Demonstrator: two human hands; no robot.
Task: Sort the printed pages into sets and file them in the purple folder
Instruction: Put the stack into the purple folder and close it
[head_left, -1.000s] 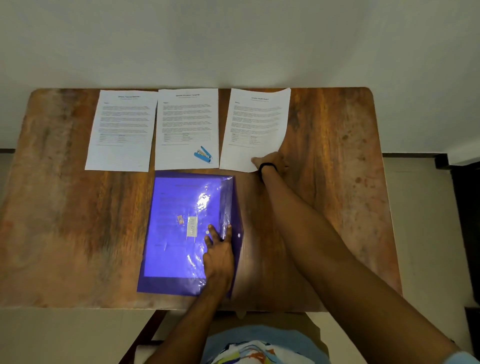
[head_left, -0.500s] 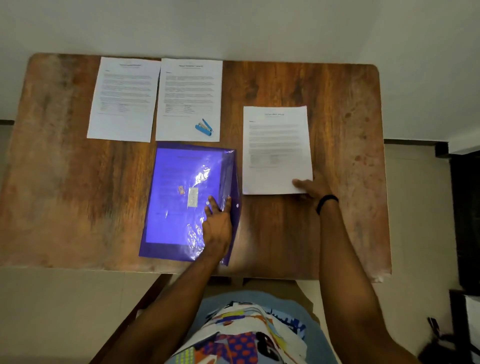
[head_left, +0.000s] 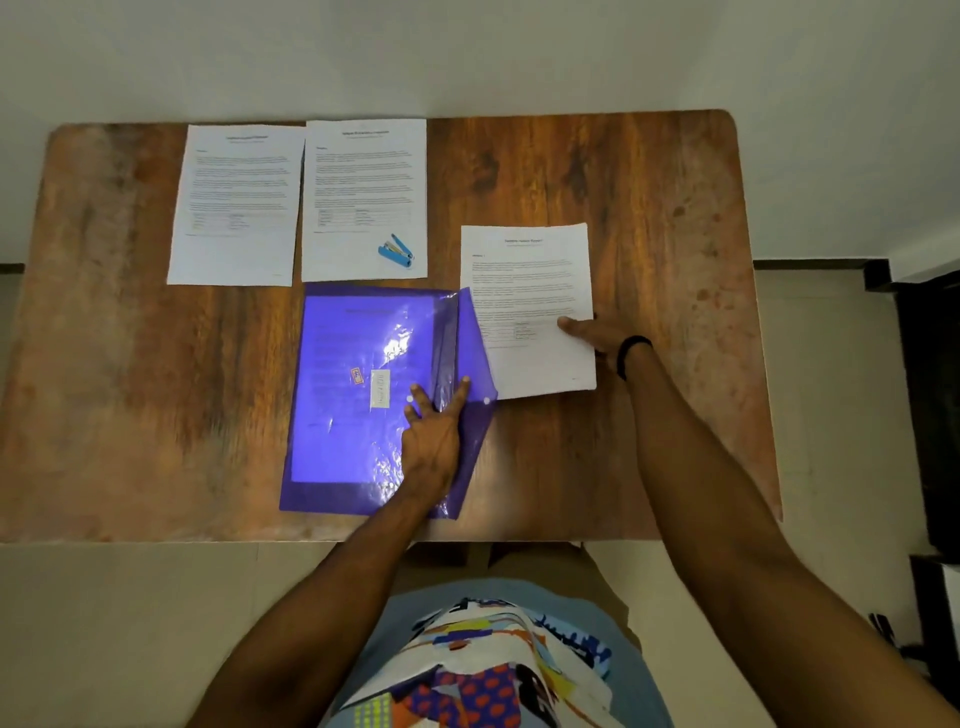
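left hand (head_left: 431, 441): flat on purple folder (head_left: 353, 395), fingers spread, propping flap (head_left: 467, 358) open | right hand (head_left: 597, 332): pinching page set (head_left: 530, 296) just right of folder, near edge meeting flap | risk: likely snagging or fanning of sheets from sagging flap or slack pinch

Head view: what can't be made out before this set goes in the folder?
Print on the left white printed set, middle set and right set: too small, blurred.
Sheets per set: top sheets cover them.
Pages inside the translucent purple plastic folder: tint and glare.
Right set's near-left corner: behind folder flap.
Right hand's fingers: hidden at the paper.
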